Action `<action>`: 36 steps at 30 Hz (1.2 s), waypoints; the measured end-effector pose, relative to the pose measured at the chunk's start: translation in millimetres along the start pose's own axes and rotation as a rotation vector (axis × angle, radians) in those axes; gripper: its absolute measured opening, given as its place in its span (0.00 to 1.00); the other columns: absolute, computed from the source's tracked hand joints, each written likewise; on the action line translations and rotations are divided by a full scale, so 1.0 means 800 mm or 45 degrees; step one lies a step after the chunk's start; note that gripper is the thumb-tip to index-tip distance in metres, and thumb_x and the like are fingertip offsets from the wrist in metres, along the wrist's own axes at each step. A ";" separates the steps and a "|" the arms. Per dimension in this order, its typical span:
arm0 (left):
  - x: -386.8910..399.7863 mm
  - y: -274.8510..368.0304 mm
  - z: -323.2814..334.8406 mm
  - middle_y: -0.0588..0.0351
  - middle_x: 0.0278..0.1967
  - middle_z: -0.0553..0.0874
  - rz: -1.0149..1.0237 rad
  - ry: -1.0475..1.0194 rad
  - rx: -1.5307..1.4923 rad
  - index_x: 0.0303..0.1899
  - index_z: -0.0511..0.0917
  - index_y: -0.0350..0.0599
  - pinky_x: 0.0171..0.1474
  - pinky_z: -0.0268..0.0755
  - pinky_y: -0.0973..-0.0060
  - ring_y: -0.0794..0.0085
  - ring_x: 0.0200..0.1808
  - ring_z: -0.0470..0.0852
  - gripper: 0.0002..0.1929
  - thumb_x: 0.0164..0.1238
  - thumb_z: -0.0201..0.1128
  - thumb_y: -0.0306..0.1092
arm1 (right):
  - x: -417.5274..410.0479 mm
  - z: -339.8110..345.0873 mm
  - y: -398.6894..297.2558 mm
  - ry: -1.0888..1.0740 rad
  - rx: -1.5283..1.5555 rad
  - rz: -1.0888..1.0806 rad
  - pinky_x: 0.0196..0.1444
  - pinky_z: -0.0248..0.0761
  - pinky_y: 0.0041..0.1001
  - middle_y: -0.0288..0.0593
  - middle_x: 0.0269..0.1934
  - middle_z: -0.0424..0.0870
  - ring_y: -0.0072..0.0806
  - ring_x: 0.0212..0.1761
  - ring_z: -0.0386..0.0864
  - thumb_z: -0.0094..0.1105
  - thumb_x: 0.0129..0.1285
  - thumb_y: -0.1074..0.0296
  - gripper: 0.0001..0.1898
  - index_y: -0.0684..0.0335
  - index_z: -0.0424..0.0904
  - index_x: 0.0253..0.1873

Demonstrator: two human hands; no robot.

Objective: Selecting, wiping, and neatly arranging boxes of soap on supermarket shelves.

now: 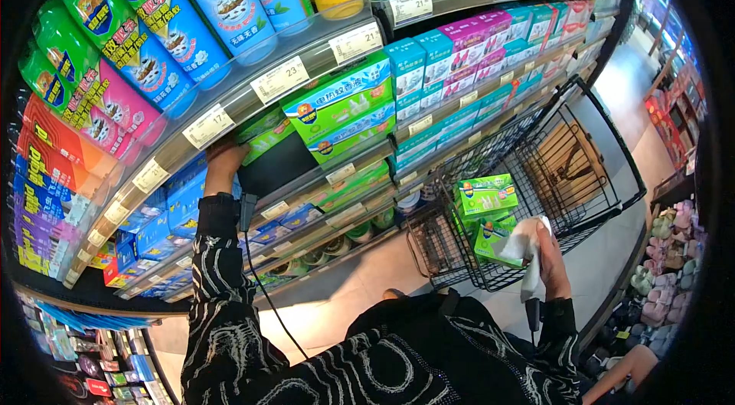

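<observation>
My left hand (225,159) reaches into the shelf under the price rail, at the left end of a green box (265,134) set back in the shelf. Its fingers are partly in shadow, so their grip cannot be made out. To the right stand stacked green boxes of mosquito-repellent liquid (340,107), with a dark bare stretch of shelf (273,171) before them. My right hand (552,261) holds a crumpled white cloth or tissue (527,238) over the edge of a black wire shopping cart (597,201). Inside the cart lie green boxes (488,193), partly covered by the cloth.
Insecticide spray cans (155,20) line the shelf above my left hand. Teal boxes (409,75) and purple boxes (474,32) continue along the shelving. A brown carton (565,152) shows at the cart's far end. Clog-style shoes (660,278) and another person's arm (623,373) are at right.
</observation>
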State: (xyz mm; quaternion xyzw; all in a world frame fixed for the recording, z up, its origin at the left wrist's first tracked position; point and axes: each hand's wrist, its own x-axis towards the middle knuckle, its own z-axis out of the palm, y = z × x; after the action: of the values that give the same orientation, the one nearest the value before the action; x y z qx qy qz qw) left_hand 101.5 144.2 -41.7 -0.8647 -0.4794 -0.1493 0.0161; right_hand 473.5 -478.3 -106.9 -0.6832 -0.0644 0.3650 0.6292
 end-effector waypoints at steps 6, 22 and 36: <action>-0.032 0.048 -0.028 0.43 0.66 0.81 0.101 -0.008 -0.139 0.65 0.80 0.46 0.73 0.63 0.57 0.50 0.70 0.75 0.34 0.55 0.73 0.48 | 0.021 0.012 0.020 -0.115 0.087 -0.040 0.44 0.78 0.30 0.46 0.51 0.83 0.34 0.48 0.83 0.54 0.74 0.49 0.28 0.67 0.74 0.66; -0.173 0.076 -0.109 0.35 0.51 0.84 -0.232 0.590 -0.384 0.58 0.78 0.28 0.57 0.75 0.61 0.52 0.50 0.83 0.31 0.58 0.77 0.40 | 0.031 0.147 -0.043 -0.395 -0.051 -0.302 0.62 0.71 0.25 0.36 0.55 0.82 0.22 0.57 0.78 0.62 0.69 0.76 0.22 0.62 0.73 0.67; -0.377 0.188 -0.113 0.51 0.52 0.81 -0.688 0.510 -2.193 0.66 0.69 0.39 0.55 0.77 0.75 0.73 0.52 0.82 0.24 0.76 0.67 0.35 | -0.056 0.374 -0.131 -0.933 -0.685 -1.717 0.74 0.65 0.45 0.57 0.72 0.68 0.57 0.73 0.69 0.65 0.54 0.75 0.31 0.65 0.74 0.67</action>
State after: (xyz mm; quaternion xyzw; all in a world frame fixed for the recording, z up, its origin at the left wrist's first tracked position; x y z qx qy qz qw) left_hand 55.0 -201.2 -20.4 -0.3949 -0.3767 -0.5997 -0.5853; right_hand 306.7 -238.9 24.0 -0.4624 -0.7495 0.0801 0.4669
